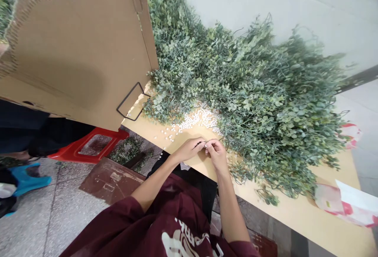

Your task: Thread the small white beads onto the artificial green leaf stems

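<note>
My left hand (189, 149) is closed near the table's front edge, pinching a small dark thing, perhaps a stem or wire, mostly hidden by the fingers. Against it, fingertips nearly meeting, my right hand (217, 154) pinches a tiny white piece (206, 145). Just beyond both hands lies a scatter of small white pieces (195, 120) on the tabletop. Behind and to the right rises a big heap of artificial green leaf sprigs (248, 91) with thin stems. A few loose sprigs (268, 195) lie by the right forearm.
A large cardboard sheet or box side (79, 48) stands at the left, with a black wire frame (132, 101) at its corner. Red-and-white plastic wrapping (333, 202) lies on the table's right end. Below left are a red stool (88, 146), a blue stool (29, 178) and another person's dark clothing.
</note>
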The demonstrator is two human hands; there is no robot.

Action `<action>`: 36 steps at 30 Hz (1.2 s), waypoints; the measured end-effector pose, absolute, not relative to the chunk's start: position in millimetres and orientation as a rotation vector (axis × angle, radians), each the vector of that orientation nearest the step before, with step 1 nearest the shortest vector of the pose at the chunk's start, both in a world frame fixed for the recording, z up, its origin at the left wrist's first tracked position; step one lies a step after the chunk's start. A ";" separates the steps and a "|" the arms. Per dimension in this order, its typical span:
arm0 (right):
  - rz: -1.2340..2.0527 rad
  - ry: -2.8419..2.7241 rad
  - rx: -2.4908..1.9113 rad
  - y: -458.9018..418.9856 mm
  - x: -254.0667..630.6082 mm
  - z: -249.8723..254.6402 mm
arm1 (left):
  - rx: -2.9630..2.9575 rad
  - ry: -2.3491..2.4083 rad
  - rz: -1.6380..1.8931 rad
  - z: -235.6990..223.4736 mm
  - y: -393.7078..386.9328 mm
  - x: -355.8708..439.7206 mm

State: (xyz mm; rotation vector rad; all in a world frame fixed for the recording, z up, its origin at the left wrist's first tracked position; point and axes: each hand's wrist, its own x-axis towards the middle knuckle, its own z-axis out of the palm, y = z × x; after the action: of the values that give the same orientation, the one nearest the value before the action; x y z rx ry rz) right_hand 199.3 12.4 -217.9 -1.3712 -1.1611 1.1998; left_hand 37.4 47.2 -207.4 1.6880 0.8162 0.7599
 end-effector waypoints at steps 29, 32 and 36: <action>1.117 -1.089 -1.318 8.2 198.3 -224.9 | 1.629 0.827 0.790 -207.1 43.0 37.2; 1.125 -1.114 -1.301 8.9 200.3 -223.4 | 1.641 0.835 0.776 -207.1 42.8 37.7; 1.169 -1.165 -1.251 10.3 202.7 -221.7 | 1.663 0.853 0.766 -208.0 43.3 37.9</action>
State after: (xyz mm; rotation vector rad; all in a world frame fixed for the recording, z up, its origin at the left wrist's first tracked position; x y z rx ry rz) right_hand 202.7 10.3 -221.7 -1.2511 -1.1646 1.1690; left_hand 37.9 43.3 -208.0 1.6632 0.8526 0.7664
